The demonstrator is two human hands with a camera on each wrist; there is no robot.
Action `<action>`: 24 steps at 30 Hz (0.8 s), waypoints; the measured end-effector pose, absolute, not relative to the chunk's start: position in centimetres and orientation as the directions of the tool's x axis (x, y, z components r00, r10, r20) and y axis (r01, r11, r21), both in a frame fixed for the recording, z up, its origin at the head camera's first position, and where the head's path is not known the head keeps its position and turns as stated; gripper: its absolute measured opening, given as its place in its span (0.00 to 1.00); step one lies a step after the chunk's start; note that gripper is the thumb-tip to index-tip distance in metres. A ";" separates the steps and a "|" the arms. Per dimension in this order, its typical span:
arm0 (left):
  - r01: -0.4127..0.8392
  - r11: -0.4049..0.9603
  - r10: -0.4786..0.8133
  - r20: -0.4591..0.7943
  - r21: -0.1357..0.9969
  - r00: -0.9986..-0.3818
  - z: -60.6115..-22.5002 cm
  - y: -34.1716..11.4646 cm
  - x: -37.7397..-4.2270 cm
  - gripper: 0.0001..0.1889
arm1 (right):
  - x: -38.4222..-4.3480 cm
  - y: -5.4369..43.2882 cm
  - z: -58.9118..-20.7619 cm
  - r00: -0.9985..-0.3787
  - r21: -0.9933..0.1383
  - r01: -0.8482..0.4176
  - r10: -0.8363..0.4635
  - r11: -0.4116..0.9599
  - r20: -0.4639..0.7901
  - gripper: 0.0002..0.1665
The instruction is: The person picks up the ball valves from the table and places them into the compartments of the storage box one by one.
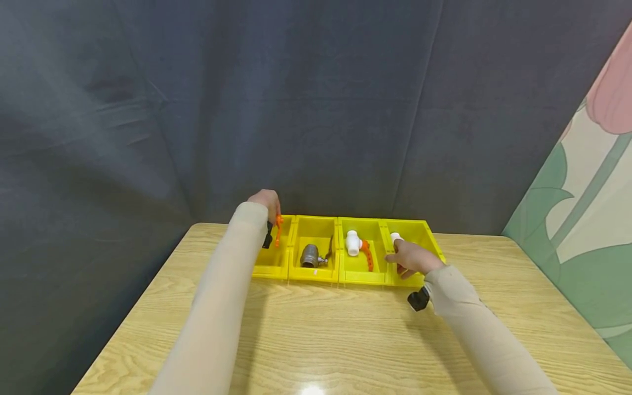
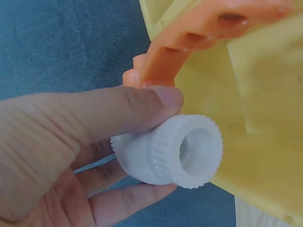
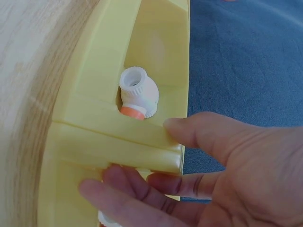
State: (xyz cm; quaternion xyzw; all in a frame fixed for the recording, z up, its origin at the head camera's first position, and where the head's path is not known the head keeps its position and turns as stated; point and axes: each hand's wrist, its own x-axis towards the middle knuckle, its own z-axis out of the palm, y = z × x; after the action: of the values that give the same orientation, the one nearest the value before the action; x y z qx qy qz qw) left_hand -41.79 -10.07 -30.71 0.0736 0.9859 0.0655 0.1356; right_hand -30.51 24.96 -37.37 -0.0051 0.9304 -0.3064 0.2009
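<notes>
My left hand pinches a white plastic ball valve between thumb and fingers. Its orange handle reaches over the leftmost yellow bin. My right hand is at the rightmost yellow bin, its fingers loosely bent and its thumb apart. In the right wrist view its thumb and fingers lie on either side of the divider; contact is unclear. A white fitting shows beside that hand, partly hidden. Another white valve with an orange handle lies in the neighbouring bin.
A metal valve with a lever lies in the second bin from the left. The joined bins stand at the back of a wooden table, before a dark curtain. A flower-patterned panel stands at the right.
</notes>
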 end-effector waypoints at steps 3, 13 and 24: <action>0.130 0.980 0.165 -0.256 0.150 -0.953 -30.9 -10.1 -41.9 0.10 | -30.4 24.9 -37.3 -0.917 -0.568 0.122 -0.127 0.814 -0.378 0.23; 0.132 0.977 0.172 -0.256 0.168 -0.951 -31.9 -10.3 -41.9 0.11 | -30.4 25.0 -37.0 -0.914 -0.566 0.124 -0.128 0.815 -0.385 0.24; 0.113 0.977 0.159 -0.265 0.181 -0.951 -33.3 -10.1 -41.6 0.12 | -30.3 24.9 -37.2 -0.921 -0.563 0.111 -0.128 0.819 -0.368 0.24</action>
State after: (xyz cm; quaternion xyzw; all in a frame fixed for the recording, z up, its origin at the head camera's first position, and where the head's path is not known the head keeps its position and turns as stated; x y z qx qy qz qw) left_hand -41.60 -10.11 -33.33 0.0690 0.9843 0.0819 0.1406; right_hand -30.26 24.93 -37.17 -0.0046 0.9327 -0.3007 0.1989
